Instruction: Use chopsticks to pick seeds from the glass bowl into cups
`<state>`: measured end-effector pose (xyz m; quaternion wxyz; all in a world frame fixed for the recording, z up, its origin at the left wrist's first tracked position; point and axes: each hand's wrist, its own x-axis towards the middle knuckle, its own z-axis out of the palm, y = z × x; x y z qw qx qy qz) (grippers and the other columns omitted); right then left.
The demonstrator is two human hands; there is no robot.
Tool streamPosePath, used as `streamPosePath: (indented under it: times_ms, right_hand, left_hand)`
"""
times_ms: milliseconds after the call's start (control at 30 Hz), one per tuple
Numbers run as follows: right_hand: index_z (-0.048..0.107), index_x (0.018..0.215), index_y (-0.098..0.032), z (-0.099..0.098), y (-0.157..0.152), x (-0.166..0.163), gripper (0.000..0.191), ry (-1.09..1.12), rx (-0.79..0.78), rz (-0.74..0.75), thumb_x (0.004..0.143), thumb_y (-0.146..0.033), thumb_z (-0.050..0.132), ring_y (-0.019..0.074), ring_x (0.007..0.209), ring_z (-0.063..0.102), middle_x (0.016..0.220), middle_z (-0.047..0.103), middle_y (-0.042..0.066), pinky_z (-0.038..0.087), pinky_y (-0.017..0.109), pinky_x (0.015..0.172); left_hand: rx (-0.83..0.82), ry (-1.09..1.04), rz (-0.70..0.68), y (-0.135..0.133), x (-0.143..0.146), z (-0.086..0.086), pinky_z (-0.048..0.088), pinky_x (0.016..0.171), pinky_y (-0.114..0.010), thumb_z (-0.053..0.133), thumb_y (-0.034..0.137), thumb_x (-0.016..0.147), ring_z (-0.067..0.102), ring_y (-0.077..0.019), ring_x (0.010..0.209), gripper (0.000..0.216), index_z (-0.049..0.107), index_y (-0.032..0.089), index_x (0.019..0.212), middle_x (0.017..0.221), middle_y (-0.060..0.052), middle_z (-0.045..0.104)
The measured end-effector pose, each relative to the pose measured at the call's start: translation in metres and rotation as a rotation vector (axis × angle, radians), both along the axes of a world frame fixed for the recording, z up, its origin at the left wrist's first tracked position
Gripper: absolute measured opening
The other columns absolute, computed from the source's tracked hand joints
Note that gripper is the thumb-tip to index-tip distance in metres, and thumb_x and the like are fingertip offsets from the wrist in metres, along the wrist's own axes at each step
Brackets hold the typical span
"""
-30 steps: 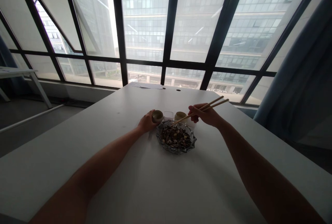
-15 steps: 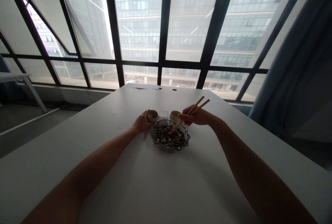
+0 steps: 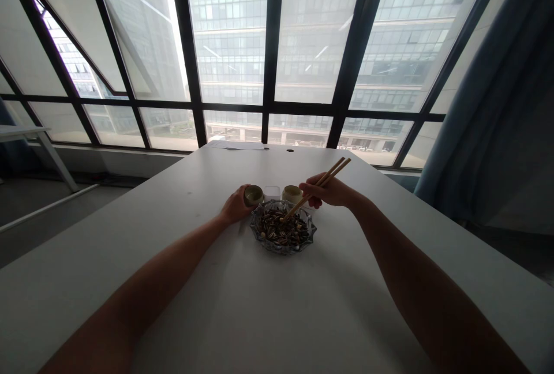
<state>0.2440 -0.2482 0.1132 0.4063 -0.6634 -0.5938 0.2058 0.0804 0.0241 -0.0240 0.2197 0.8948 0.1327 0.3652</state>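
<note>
My left hand point(image 3: 236, 205) is wrapped round a small round cup point(image 3: 254, 195), tilted a little toward me at the bowl's far left edge. In my right hand point(image 3: 325, 190) is a pair of wooden chopsticks point(image 3: 318, 186), their tips among the contents of a scalloped glass bowl point(image 3: 283, 249). Dark striped seeds point(image 3: 277, 232), which look like sunflower seeds, fill the bowl along with some paler round pieces. A pale piece point(image 3: 283, 219) lies at the chopstick tips; whether they pinch it I cannot tell. Behind the bowl stand a small clear container point(image 3: 272, 192) and a second cup point(image 3: 292, 194).
The white table point(image 3: 277, 316) runs forward to the windows. Papers point(image 3: 240, 145) lie at its far end beside a dark round hole point(image 3: 290, 150). A blue curtain point(image 3: 467, 108) hangs at the right, and another white table point(image 3: 26, 131) stands at the left.
The chopsticks have closed together somewhat, their rear ends now nearer each other, with the tips still in the bowl. My left hand stays on the cup. The view has shifted slightly.
</note>
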Motion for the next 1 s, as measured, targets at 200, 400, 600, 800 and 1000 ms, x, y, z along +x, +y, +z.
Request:
streamPosePath:
  times_ms: [200, 400, 600, 800, 1000]
  right_hand:
    - [0.072, 0.066, -0.015, -0.0011, -0.0002, 0.0013, 0.054, -0.033, 0.022, -0.028, 0.079, -0.068, 0.07, 0.0133, 0.045, 0.062, 0.056, 0.07, 0.006, 0.05, 0.023, 0.043]
    - [0.072, 0.067, -0.016, -0.0008, 0.0016, -0.0043, 0.047, -0.051, -0.04, 0.016, 0.078, -0.062, 0.075, 0.013, 0.047, 0.063, 0.057, 0.07, 0.005, 0.051, 0.022, 0.044]
    - [0.07, 0.067, -0.016, -0.0046, 0.0033, -0.0035, 0.046, -0.032, -0.055, 0.084, 0.077, -0.06, 0.075, 0.0132, 0.049, 0.063, 0.057, 0.069, 0.004, 0.052, 0.023, 0.046]
    - [0.066, 0.065, -0.016, -0.0031, 0.0028, -0.0031, 0.048, 0.014, -0.046, 0.053, 0.077, -0.062, 0.075, 0.0124, 0.047, 0.064, 0.056, 0.068, 0.002, 0.051, 0.022, 0.045]
    - [0.065, 0.063, -0.016, -0.005, 0.0018, 0.0044, 0.05, 0.085, 0.033, 0.0, 0.074, -0.063, 0.077, 0.0121, 0.045, 0.062, 0.054, 0.068, 0.003, 0.05, 0.021, 0.043]
  left_hand:
    - [-0.011, 0.039, 0.075, -0.0004, -0.0023, 0.0008, 0.057, 0.09, -0.042, 0.08, 0.041, 0.07, 0.07, -0.0297, 0.104, 0.066, 0.053, 0.022, 0.128, 0.118, -0.012, 0.071]
    - [0.036, 0.038, 0.104, -0.0009, 0.0013, -0.0008, 0.051, 0.1, -0.047, 0.078, 0.041, 0.072, 0.063, -0.0323, 0.115, 0.063, 0.054, 0.021, 0.126, 0.123, -0.013, 0.067]
    - [0.091, 0.037, 0.191, -0.0019, 0.0046, -0.0029, 0.043, 0.106, -0.051, 0.083, 0.046, 0.065, 0.053, -0.0358, 0.123, 0.069, 0.055, 0.02, 0.122, 0.131, -0.015, 0.056]
    - [0.094, 0.07, 0.224, -0.0039, 0.0036, -0.0024, 0.043, 0.103, -0.051, 0.082, 0.05, 0.065, 0.052, -0.0363, 0.12, 0.069, 0.053, 0.022, 0.122, 0.126, -0.014, 0.054]
    - [0.091, 0.083, 0.241, -0.0035, 0.0041, -0.0036, 0.043, 0.102, -0.053, 0.082, 0.048, 0.066, 0.052, -0.0381, 0.119, 0.069, 0.053, 0.021, 0.122, 0.125, -0.016, 0.055]
